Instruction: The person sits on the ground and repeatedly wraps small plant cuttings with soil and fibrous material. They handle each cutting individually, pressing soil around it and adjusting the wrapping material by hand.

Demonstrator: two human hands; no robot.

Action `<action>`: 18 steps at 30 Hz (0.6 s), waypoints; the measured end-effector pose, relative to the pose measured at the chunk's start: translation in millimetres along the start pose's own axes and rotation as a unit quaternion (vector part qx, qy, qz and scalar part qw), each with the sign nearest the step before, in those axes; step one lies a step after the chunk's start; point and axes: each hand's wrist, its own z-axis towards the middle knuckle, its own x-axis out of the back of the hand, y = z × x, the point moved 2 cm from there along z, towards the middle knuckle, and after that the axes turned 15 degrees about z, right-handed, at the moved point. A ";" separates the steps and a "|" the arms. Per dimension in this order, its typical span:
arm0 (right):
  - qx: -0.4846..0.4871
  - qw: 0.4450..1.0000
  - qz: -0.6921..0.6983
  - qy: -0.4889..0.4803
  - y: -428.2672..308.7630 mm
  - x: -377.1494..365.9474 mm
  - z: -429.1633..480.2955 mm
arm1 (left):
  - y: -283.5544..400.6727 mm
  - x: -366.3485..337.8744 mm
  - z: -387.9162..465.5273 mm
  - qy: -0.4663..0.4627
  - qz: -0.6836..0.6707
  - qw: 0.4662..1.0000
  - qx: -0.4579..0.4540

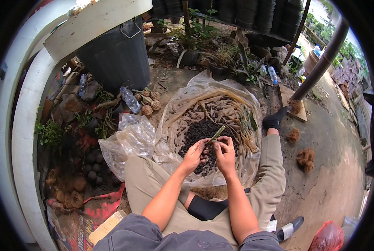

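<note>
Over a clear plastic sheet point(171, 125), my left hand point(193, 156) grips the lower part of a short green plant stem point(217, 133) that slants up to the right. My right hand point(225, 153) pinches the same stem from the other side with thumb and fingers; its lower end is hidden by the hands. Beneath them, a heap of dark crumbly soil point(194, 133) lies on the sheet. Long drooping leaves or strips point(249, 125) lie along the sheet's right side.
Twine-wrapped balls point(147, 109) and a plastic bottle point(130, 99) sit beyond my left knee. Dark round balls point(94, 168) and brown fibre balls point(74, 191) lie at left. Fibre clumps point(306, 158) rest on the concrete at right. A dark bin point(118, 56) stands behind.
</note>
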 end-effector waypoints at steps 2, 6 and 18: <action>-0.010 1.000 0.000 0.018 4.3 2.4 3.5 | 1.0 0.7 0.2 0.004 -0.044 0.999 0.007; -0.021 1.000 0.018 0.015 6.7 5.6 3.5 | 1.2 2.8 1.9 0.031 -0.074 0.996 0.023; -0.050 0.996 0.072 -0.026 2.0 -4.8 1.6 | -9.9 0.5 4.8 0.012 -0.099 0.993 0.058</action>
